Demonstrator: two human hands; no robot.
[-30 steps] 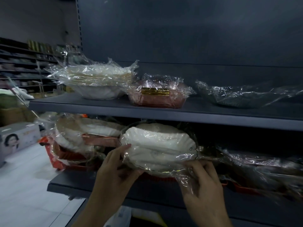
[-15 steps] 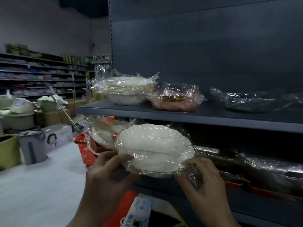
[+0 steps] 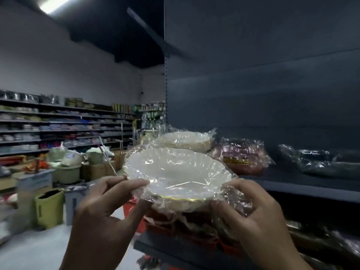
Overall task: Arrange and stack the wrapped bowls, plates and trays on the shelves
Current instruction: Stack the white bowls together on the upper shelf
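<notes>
Both hands hold a white scallop-edged bowl wrapped in clear film (image 3: 175, 172) aloft in front of the left end of the dark grey upper shelf (image 3: 303, 189). The left hand (image 3: 109, 207) has its grip closed on the near left rim, thumb on top. The right hand (image 3: 257, 217) has its grip round the right rim and bunched film. Behind the bowl sits a stack of wrapped white bowls (image 3: 187, 140), beside that a wrapped reddish tray (image 3: 243, 158), then bare board, then a dark wrapped dish (image 3: 327, 164). To the left lies open pale aisle floor (image 3: 39, 248).
</notes>
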